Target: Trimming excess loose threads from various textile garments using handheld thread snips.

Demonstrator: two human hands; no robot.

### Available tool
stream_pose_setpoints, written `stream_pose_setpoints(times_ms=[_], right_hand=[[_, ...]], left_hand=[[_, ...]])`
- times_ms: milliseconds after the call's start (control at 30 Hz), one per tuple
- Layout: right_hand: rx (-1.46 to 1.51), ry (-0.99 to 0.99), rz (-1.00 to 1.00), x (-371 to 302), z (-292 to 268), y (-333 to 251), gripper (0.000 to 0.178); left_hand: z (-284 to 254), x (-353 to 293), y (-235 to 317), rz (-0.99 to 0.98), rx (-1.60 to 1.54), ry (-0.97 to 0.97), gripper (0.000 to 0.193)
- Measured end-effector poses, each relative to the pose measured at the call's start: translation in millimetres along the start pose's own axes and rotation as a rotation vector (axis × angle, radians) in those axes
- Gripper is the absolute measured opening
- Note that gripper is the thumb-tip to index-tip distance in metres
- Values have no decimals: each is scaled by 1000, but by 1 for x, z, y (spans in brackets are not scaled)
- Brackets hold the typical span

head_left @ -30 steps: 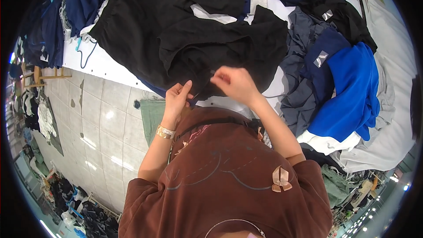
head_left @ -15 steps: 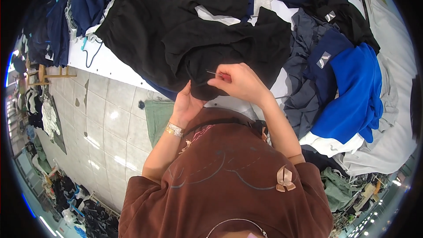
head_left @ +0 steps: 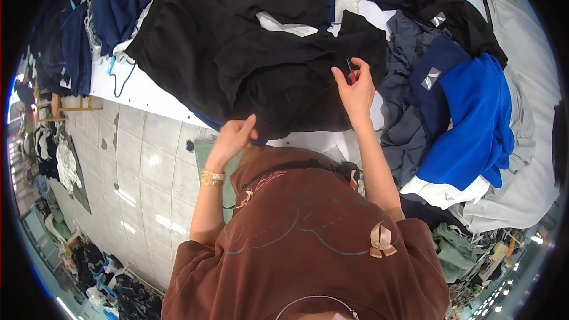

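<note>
A black garment [head_left: 296, 98] lies rumpled on the white table, its near edge close to my body. My left hand [head_left: 237, 134] is at the garment's near left edge, fingers curled together. Whatever may be between those fingers is hidden. Over the right part of the garment, my right hand [head_left: 357, 86] is raised, thumb and fingers closed around small thread snips [head_left: 352, 76]. The snips show a red handle and thin metal blades pointing away from me. A larger black garment [head_left: 231, 6] with a gathered edge spreads out beyond.
Dark grey cloth [head_left: 404, 106], a navy piece and a bright blue garment [head_left: 480, 121] are heaped on the right. Navy garments [head_left: 118, 6] hang over the far left of the white table [head_left: 139, 86]. Tiled floor [head_left: 148, 160] and a wooden stool [head_left: 58, 108] lie left.
My right hand has moved right and away from me, carrying the snips off the garment's middle. My left hand has shifted left and its fingers have curled in.
</note>
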State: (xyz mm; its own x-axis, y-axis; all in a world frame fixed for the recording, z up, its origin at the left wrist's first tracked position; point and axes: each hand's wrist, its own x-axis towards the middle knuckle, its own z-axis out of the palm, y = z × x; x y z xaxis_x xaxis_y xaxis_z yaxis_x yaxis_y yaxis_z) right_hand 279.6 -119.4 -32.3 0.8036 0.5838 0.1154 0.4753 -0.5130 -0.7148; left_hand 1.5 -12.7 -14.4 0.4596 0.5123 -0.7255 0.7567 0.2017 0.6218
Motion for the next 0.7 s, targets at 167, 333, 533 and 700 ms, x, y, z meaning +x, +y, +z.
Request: stream_pose_setpoints(times_ms=[167, 333, 533, 700], right_hand=[[54, -35, 90, 3, 4, 6, 48], [270, 16, 44, -5, 3, -8, 29], [588, -358, -114, -40, 4, -38, 8], [497, -554, -300, -54, 12, -62, 10]], left_hand=[[-32, -18, 53, 247, 397, 407, 51], [-9, -28, 57, 94, 318, 176, 57], [43, -15, 8, 18, -519, 165, 30], [46, -11, 11, -62, -1104, 84, 16]])
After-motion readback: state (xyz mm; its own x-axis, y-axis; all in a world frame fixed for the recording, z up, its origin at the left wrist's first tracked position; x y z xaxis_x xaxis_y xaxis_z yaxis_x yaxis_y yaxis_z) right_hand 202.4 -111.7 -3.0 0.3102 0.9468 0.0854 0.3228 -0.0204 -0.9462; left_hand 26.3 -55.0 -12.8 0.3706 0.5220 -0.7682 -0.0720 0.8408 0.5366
